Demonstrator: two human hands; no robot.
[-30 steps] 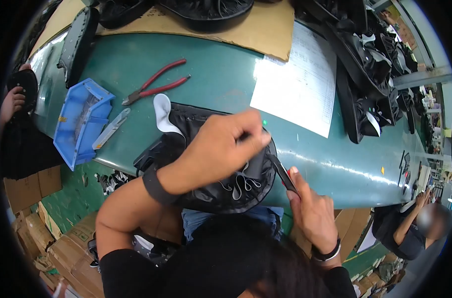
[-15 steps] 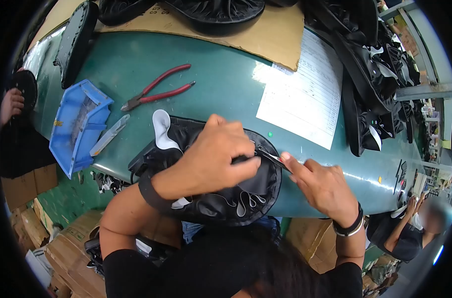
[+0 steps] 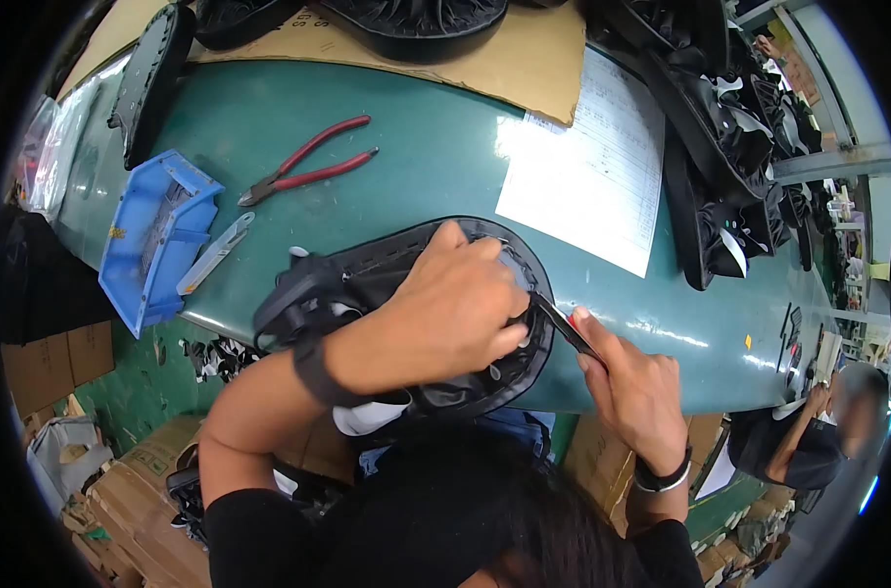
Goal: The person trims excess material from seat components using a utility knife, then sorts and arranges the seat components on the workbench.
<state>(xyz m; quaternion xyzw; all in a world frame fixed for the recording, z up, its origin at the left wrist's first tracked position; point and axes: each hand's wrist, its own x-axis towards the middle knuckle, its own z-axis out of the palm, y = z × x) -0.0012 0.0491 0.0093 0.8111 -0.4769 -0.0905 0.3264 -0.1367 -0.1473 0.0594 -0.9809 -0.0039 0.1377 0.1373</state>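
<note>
A black padded, seat-like piece lies at the table's near edge, with gathered black material inside its rim and a white flap at its lower side. My left hand rests over its middle, fingers curled closed on the black material; the fingertips are partly hidden. From the right, my right hand grips a slim dark hand tool with a touch of red near the thumb. The tool's tip reaches the piece's right rim, close to my left fingers.
Red-handled cutting pliers, a blue bin and a light-coloured cutter lie to the left. Printed paper sits by cardboard. Black padded pieces are stacked at right. Another person works at far right.
The black piece has turned, hiding most of its upper-left white strip and showing a white flap below. My right hand has moved slightly down. A person's hand at the left edge has gone from view.
</note>
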